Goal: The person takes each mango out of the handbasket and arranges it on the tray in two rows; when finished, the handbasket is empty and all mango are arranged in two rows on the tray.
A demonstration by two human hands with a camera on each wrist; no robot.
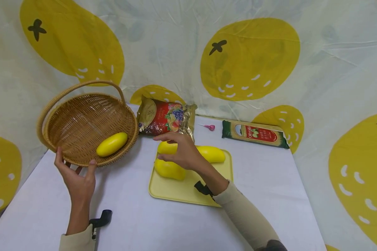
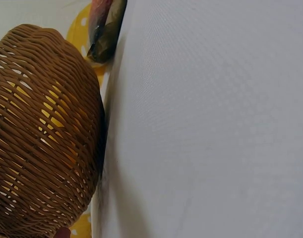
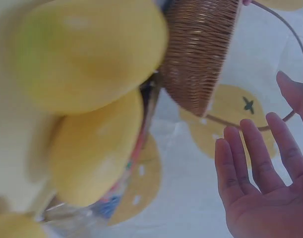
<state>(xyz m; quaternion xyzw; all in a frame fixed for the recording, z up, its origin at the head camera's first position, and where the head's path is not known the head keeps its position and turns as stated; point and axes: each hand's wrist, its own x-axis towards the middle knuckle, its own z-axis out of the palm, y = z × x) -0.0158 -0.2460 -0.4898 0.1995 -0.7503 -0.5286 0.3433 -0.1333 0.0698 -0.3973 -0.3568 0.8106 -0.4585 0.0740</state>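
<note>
My left hand [image 1: 78,181] holds the near rim of a brown wicker basket [image 1: 81,118], thumb on the rim and other fingers reaching under it. The basket tilts, its mouth facing me. Inside, low on the right, lies one yellow mango [image 1: 112,144]. Over a pale yellow tray [image 1: 176,192], my right hand [image 1: 183,151] hangs with fingers apart and nothing in them. Mangoes lie on the tray below it: a front one [image 1: 169,169], one partly hidden behind the fingers [image 1: 166,147], and one at the right [image 1: 212,154]. The right wrist view shows the spread fingers [image 3: 258,168] clear of the fruit.
Behind the tray lies a red and gold candy bag [image 1: 163,116]. To its right are a pink lollipop [image 1: 210,127] and a long green-ended pasta packet [image 1: 254,133]. A fruit-print curtain [image 1: 176,42] rises at the back of the white table [image 1: 125,209].
</note>
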